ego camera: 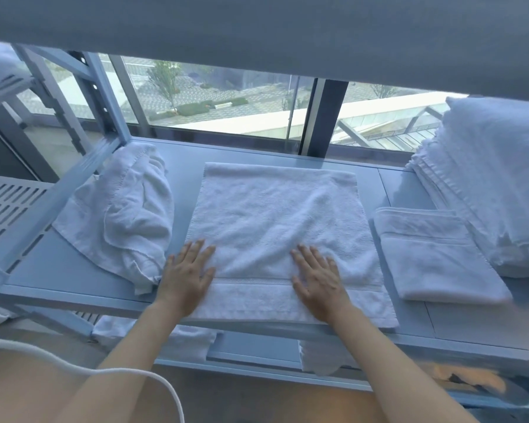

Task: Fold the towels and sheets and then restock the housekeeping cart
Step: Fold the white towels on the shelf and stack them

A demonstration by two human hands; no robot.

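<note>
Risk first: the white towel (275, 227), spread on the grey shelf (61, 270), overhangs the near edge and could slide off or fold crooked if smoothed unevenly (the crumpled towels (119, 209) crowd its left). Left hand (187, 276) and right hand (318, 282) press flat on it, fingers straight, gripping nothing.
</note>
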